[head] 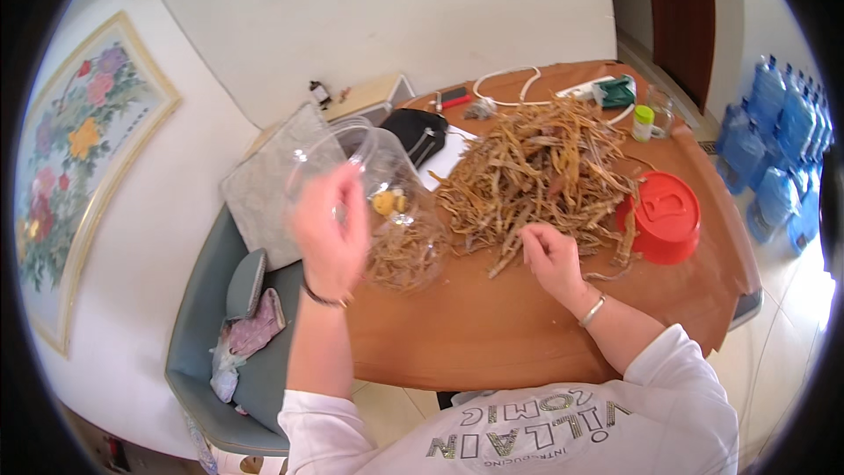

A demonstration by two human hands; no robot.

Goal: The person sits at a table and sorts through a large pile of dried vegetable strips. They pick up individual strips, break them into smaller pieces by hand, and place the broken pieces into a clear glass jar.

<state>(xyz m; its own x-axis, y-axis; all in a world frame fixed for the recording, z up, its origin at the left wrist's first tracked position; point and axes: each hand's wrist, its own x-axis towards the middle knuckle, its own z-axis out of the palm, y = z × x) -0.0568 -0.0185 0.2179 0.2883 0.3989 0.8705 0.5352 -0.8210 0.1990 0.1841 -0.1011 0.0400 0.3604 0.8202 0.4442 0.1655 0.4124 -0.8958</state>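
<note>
A large heap of dried brown root-like strips (541, 171) lies on the brown-covered table (461, 343). My right hand (552, 260) is at the heap's near edge with its fingers curled. Whether a strip is pinched in them is hidden. My left hand (331, 224), blurred and raised, overlaps the left side of a clear plastic container (432, 227) in the picture. I cannot tell whether it touches the container or holds anything. Thinner strips (405, 254) show inside the container's lower part. A small yellow figure or decoration (389, 202) shows at its wall.
A red plastic basin (666, 218) sits upside down right of the heap. Behind are a green-lidded jar (643, 123), a glass mug (661, 109), a white cable (508, 72) and a black bag (415, 134). A blue-grey chair (198, 316) stands left; water bottles (771, 145) stand right.
</note>
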